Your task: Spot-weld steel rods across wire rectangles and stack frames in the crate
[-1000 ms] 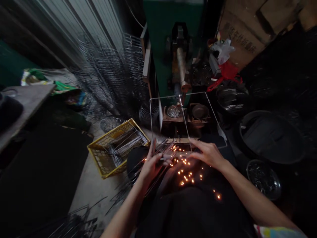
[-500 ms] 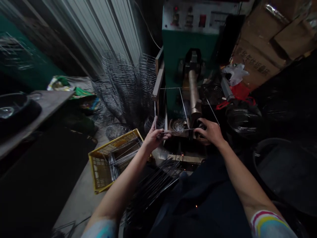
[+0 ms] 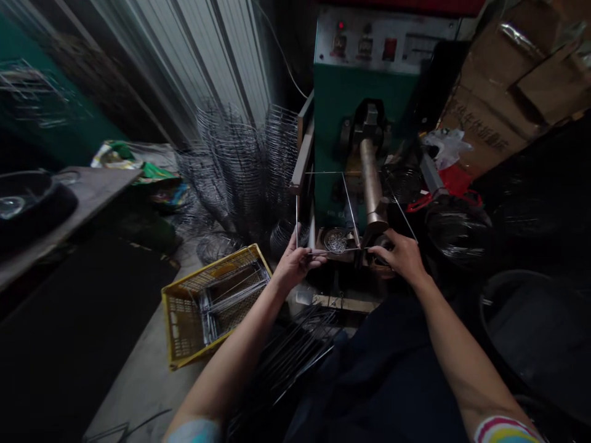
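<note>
A thin rectangular wire frame (image 3: 347, 203) with a middle cross wire is held up in front of the green welding machine (image 3: 369, 92). My left hand (image 3: 295, 264) pinches the frame's near left corner. My right hand (image 3: 401, 255) grips its near right side, just under the machine's brass electrode arm (image 3: 373, 184). A small dish of metal bits (image 3: 336, 240) sits on the ledge behind the frame. Loose straight wires (image 3: 295, 351) lie across my lap.
A yellow plastic crate (image 3: 184, 307) with wire pieces stands on the floor at left. Stacked wire racks (image 3: 235, 166) lean against the corrugated wall. Cardboard boxes (image 3: 498, 80) are at right, above dark basins (image 3: 535, 320). A grey table (image 3: 69, 197) holds a black pan.
The frame has been lifted from my lap, where sparks flew, up to the electrode arm. Both hands went forward with it, and my view tilted upward.
</note>
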Available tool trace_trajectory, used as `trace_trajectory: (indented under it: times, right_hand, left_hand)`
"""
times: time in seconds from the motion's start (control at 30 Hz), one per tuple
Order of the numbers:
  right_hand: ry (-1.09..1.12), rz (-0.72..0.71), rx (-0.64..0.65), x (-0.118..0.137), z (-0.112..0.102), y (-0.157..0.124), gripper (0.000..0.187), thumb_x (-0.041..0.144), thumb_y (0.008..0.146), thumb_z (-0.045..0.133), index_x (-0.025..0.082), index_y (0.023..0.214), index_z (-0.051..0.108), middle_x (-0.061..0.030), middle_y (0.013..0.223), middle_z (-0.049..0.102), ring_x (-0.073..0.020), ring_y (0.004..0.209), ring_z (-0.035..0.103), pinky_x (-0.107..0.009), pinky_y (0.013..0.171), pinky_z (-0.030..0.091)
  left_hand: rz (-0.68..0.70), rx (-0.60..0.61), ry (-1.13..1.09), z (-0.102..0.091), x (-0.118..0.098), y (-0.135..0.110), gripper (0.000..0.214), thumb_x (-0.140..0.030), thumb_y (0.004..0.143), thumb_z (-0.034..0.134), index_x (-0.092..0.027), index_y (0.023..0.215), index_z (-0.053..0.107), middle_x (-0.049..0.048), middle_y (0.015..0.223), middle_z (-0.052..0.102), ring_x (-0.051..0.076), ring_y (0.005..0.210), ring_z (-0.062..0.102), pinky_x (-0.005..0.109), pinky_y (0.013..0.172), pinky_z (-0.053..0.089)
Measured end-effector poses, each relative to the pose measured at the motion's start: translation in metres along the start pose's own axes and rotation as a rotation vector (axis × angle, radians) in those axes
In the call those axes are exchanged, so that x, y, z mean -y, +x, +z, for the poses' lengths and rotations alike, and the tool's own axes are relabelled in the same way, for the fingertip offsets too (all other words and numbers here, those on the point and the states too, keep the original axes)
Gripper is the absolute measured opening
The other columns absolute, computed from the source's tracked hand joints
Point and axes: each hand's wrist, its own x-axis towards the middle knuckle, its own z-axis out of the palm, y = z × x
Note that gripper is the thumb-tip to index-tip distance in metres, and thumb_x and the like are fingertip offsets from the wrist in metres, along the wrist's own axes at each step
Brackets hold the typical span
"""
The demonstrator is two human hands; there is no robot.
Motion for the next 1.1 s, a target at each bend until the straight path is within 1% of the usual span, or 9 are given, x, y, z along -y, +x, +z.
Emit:
trace_trajectory:
  times: [0.37, 0.47, 0.53, 0.6, 0.67, 0.77, 0.87, 1.0, 1.1]
  right_hand:
    - [0.049, 0.038, 0.002, -0.002, 0.003, -0.001, 0.059, 0.058, 0.077, 0.071, 0.020, 0.122, 0.063, -0.0040, 0.082, 0.070, -0.0195, 0.072, 0.064, -0.028, 0.066, 0.046]
    - [0.081, 0.035, 0.009, -0.002, 0.003, -0.001, 0.059, 0.057, 0.077, 0.071, 0.020, 0.122, 0.063, -0.0044, 0.084, 0.070, -0.0199, 0.073, 0.063, -0.030, 0.071, 0.048]
    - [0.082, 0.041, -0.022, -0.010, -0.001, 0.001, 0.061, 0.057, 0.075, 0.072, 0.020, 0.122, 0.064, -0.0075, 0.093, 0.071, -0.0231, 0.084, 0.064, -0.034, 0.080, 0.049]
    - [0.055, 0.121, -0.114, -0.022, -0.009, -0.001, 0.059, 0.058, 0.076, 0.070, 0.019, 0.120, 0.065, -0.0113, 0.104, 0.069, -0.0276, 0.100, 0.061, -0.041, 0.092, 0.046]
    - [0.089, 0.279, -0.183, -0.036, -0.018, -0.007, 0.053, 0.059, 0.081, 0.062, 0.017, 0.114, 0.068, -0.0135, 0.104, 0.070, -0.0291, 0.103, 0.061, -0.044, 0.093, 0.045]
    - [0.374, 0.515, -0.097, -0.045, -0.026, -0.037, 0.052, 0.059, 0.084, 0.054, 0.015, 0.108, 0.069, -0.0121, 0.089, 0.071, -0.0237, 0.079, 0.065, -0.036, 0.068, 0.052]
    - [0.681, 0.689, 0.068, -0.031, -0.030, -0.095, 0.060, 0.060, 0.076, 0.063, 0.012, 0.111, 0.064, -0.0072, 0.076, 0.067, -0.0167, 0.056, 0.060, -0.025, 0.044, 0.041]
    - [0.795, 0.782, 0.276, 0.013, -0.041, -0.187, 0.053, 0.062, 0.076, 0.065, 0.014, 0.099, 0.062, -0.0026, 0.065, 0.061, -0.0127, 0.050, 0.054, -0.021, 0.042, 0.036]
    - [0.855, 0.782, 0.333, 0.044, -0.049, -0.242, 0.042, 0.059, 0.082, 0.060, 0.018, 0.088, 0.058, 0.0005, 0.062, 0.055, -0.0104, 0.049, 0.047, -0.021, 0.044, 0.034]
  left_hand:
    - [-0.001, 0.002, 0.030, -0.001, -0.001, 0.004, 0.096, -0.007, 0.081, 0.055, -0.029, 0.154, -0.002, 0.0094, 0.085, 0.076, 0.022, 0.072, 0.074, 0.022, 0.056, 0.057]
    - [0.000, 0.008, 0.020, -0.004, 0.001, 0.006, 0.094, -0.007, 0.082, 0.056, -0.025, 0.154, -0.002, 0.0104, 0.086, 0.076, 0.021, 0.074, 0.074, 0.022, 0.057, 0.058]
    - [-0.016, 0.024, 0.002, -0.005, 0.002, 0.007, 0.096, -0.005, 0.081, 0.056, -0.026, 0.154, -0.002, 0.0097, 0.087, 0.076, 0.021, 0.075, 0.074, 0.023, 0.058, 0.058]
    - [-0.034, 0.030, -0.012, -0.006, 0.003, 0.006, 0.098, -0.004, 0.080, 0.056, -0.029, 0.154, -0.003, 0.0081, 0.086, 0.076, 0.021, 0.073, 0.074, 0.023, 0.056, 0.058]
    - [-0.033, 0.032, -0.008, -0.006, 0.005, -0.003, 0.101, -0.004, 0.078, 0.056, -0.031, 0.153, -0.007, 0.0067, 0.084, 0.076, 0.021, 0.071, 0.074, 0.022, 0.054, 0.057]
    - [-0.028, 0.030, 0.019, -0.009, 0.011, -0.037, 0.103, -0.006, 0.078, 0.056, -0.028, 0.153, -0.010, 0.0075, 0.082, 0.076, 0.022, 0.072, 0.074, 0.024, 0.057, 0.057]
    - [-0.085, -0.003, 0.069, -0.016, 0.020, -0.097, 0.099, -0.012, 0.083, 0.057, -0.025, 0.153, -0.011, 0.0107, 0.083, 0.076, 0.022, 0.073, 0.074, 0.026, 0.060, 0.056]
    - [-0.217, -0.037, 0.147, -0.025, 0.027, -0.184, 0.099, -0.021, 0.087, 0.061, -0.029, 0.152, -0.013, 0.0125, 0.087, 0.075, 0.023, 0.070, 0.072, 0.025, 0.057, 0.052]
    - [-0.303, -0.039, 0.204, -0.028, 0.023, -0.230, 0.098, -0.026, 0.088, 0.062, -0.033, 0.152, -0.012, 0.0126, 0.091, 0.074, 0.024, 0.074, 0.071, 0.028, 0.060, 0.052]
